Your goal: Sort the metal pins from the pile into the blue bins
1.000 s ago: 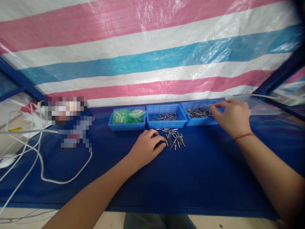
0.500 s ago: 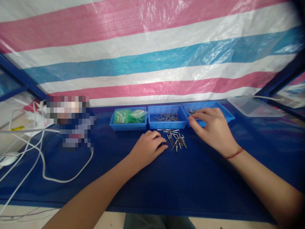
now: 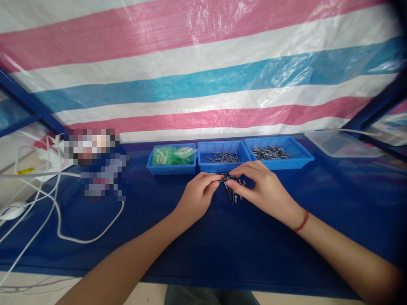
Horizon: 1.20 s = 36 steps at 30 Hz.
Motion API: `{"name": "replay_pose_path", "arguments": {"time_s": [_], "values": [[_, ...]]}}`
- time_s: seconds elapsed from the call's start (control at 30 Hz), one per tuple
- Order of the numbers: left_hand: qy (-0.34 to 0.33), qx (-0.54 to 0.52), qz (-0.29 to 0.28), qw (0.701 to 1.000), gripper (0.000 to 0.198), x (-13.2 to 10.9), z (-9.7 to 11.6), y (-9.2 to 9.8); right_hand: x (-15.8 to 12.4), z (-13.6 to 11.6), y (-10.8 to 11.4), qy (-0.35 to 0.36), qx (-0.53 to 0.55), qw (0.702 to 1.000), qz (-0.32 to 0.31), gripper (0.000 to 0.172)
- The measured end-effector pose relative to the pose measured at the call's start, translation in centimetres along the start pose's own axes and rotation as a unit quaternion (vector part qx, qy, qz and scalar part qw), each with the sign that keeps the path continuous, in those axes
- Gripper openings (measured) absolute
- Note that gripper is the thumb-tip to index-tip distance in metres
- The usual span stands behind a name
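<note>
A pile of metal blind rivets (image 3: 234,195) lies on the blue table in front of the bins. My left hand (image 3: 199,195) is closed at the pile's left edge, its thumb and fingers pinching rivet ends. From the right, my right hand (image 3: 265,184) reaches over the pile, thumb and index finger closed around rivets at its upper side; its fingers partly cover them. Just behind stand a middle blue bin (image 3: 203,166) with some loose rivets and a right blue bin (image 3: 295,162) holding many more.
A left blue bin (image 3: 171,170) holds green-and-clear plastic packets (image 3: 173,155). A translucent lid (image 3: 340,144) lies at the back right. White cables (image 3: 85,242) loop over the table's left side, near a blurred-out area. A striped plastic sheet (image 3: 203,89) hangs behind.
My right hand has come from the right bin down and left to the rivet pile, uncovering that bin's rivets. My left hand's fingers have closed at the pile.
</note>
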State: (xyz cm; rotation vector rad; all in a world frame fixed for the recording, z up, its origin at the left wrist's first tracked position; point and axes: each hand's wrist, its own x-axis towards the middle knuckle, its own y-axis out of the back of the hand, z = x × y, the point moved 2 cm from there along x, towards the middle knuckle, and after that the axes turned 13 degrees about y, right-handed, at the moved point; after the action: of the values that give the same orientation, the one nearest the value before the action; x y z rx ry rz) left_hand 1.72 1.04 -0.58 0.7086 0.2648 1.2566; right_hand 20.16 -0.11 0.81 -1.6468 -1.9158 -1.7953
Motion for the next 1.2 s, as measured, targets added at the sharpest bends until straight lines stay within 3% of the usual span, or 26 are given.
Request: {"name": "replay_pose_path", "arguments": {"time_s": [0.17,0.4,0.6,0.73,1.03,1.13,1.2], "values": [[0.013,-0.065,-0.024,0.998,0.017,-0.1,0.2,-0.2,-0.1,-0.4,-0.8,-0.069,0.148,0.986,0.04,0.012],[0.039,-0.127,-0.045,0.99,0.014,-0.1,-0.3,-0.7,-0.3,-0.8,-0.9,-0.098,0.192,0.973,0.076,0.01],[0.03,-0.059,-0.075,0.995,0.016,-0.1,-0.1,-0.7,-0.3,-1.1,-1.0,-0.08,0.199,0.974,0.076,0.007],[0.011,-0.03,-0.07,0.997,0.018,0.0,0.1,-0.4,-0.2,-1.2,-0.8,-0.068,0.182,0.978,0.081,0.006],[0.049,-0.055,-0.014,0.997,0.018,0.1,-0.3,0.0,0.1,-0.5,0.1,0.008,0.09,0.995,0.038,0.005],[0.036,-0.011,-0.025,0.999,0.028,0.1,-0.3,0.1,0.3,0.3,0.9,0.036,0.01,0.999,0.032,0.007],[-0.006,0.041,-0.052,0.998,0.034,-0.1,0.0,0.1,0.4,1.5,2.2,0.044,-0.064,0.996,0.049,0.01]]}}
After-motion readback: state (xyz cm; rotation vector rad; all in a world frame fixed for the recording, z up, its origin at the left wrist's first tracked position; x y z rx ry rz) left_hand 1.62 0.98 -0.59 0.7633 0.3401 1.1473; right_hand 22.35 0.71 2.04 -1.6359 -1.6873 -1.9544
